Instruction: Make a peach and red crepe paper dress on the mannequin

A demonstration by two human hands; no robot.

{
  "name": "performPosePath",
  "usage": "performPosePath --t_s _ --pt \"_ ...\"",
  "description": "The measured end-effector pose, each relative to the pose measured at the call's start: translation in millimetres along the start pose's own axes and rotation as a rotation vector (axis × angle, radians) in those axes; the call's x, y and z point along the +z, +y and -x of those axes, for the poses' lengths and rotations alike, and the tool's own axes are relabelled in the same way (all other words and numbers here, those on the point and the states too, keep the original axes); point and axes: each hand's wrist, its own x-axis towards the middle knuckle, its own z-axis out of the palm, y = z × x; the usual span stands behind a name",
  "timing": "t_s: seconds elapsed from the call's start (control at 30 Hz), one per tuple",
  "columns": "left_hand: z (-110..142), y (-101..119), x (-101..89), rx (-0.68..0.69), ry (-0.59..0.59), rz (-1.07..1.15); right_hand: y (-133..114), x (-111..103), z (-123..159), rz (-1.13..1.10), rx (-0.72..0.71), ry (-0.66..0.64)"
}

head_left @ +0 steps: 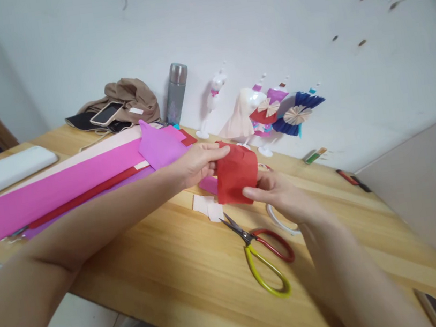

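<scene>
A piece of red crepe paper (236, 174) is held up over the table between my two hands. My left hand (197, 163) pinches its upper left edge, thumb in front. At its lower right, my right hand (273, 191) grips the paper with the thumb on the front and the fingers behind. Just below lie scissors (246, 237) with one red and one yellow handle, blades slightly apart. Pale paper scraps (208, 206) lie beside the blade tips. A roll of white tape (281, 222) is partly hidden behind my right hand.
Pink, purple and red paper strips (66, 177) cover the table's left side near a white power bank (8, 171). Behind stand a grey thermos (178, 93), a brown bag (134, 99) with a phone (106, 114), and several small dress forms (253, 99). A utility knife (353, 180) lies right.
</scene>
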Motion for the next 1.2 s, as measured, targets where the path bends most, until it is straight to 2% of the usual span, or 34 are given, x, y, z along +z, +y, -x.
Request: performPosePath --t_s 0.1,0.17,0.2,0.23,0.27,0.33,0.37,0.4,0.47,0.53,0.57,0.63,0.73,0.8,0.9,1.13,1.2 --pt "5.2 12.2 4.9 -0.047 0.030 -0.105 1.2 -1.0 -4.6 -0.120 -0.013 0.055" --pt "8.2 26.2 2.6 -0.202 -0.032 -0.406 2.8 -9.7 -4.4 -0.161 -0.015 0.133" --pt "9.0 33.6 -0.3 -0.231 -0.047 -0.620 2.4 -14.6 -2.7 -0.159 -0.016 0.170" --pt "9.2 40.4 -4.0 -0.190 -0.026 -0.839 0.6 -19.1 0.2 -0.137 -0.016 0.195" --pt "8.8 46.0 -8.1 -0.105 0.043 -0.978 -2.7 -22.4 3.9 -0.095 -0.014 0.204" --pt "6.4 51.6 -15.7 0.095 0.116 -1.092 -13.5 -25.0 13.5 0.032 -0.013 0.152" --pt "4.8 51.1 -18.3 0.177 0.087 -1.071 -20.4 -24.2 18.6 0.108 -0.018 0.104" --pt "3.2 48.5 -19.8 0.233 0.007 -1.021 -27.5 -22.3 23.5 0.179 -0.019 0.041" --pt "0.9 38.3 -18.8 0.255 -0.234 -0.886 -40.2 -17.0 31.6 0.286 -0.043 -0.116" --pt "0.3 24.9 -14.1 0.170 -0.481 -0.772 -48.2 -12.8 36.9 0.365 -0.107 -0.238" --pt "0.6 18.8 -11.3 0.129 -0.564 -0.729 -50.0 -12.1 38.5 0.392 -0.130 -0.274" --pt "2.3 10.4 -6.6 0.019 -0.692 -0.679 -49.7 -14.2 40.6 0.427 -0.136 -0.287" --pt "5.9 10.8 -5.1 -0.123 -0.777 -0.655 -43.5 -24.4 42.7 0.407 -0.076 -0.156" --pt "7.4 17.6 -7.5 -0.124 -0.760 -0.660 -38.9 -32.6 43.9 0.339 -0.060 -0.006" --pt "7.0 28.8 -13.0 -0.031 -0.686 -0.700 -33.9 -42.1 43.9 0.227 -0.113 0.198" --pt "4.8 38.2 -17.1 0.070 -0.480 -0.915 -30.0 -47.6 36.4 0.086 -0.116 0.459" --pt "3.7 37.1 -17.1 0.164 -0.375 -1.001 -31.0 -46.0 34.4 0.087 -0.094 0.512"
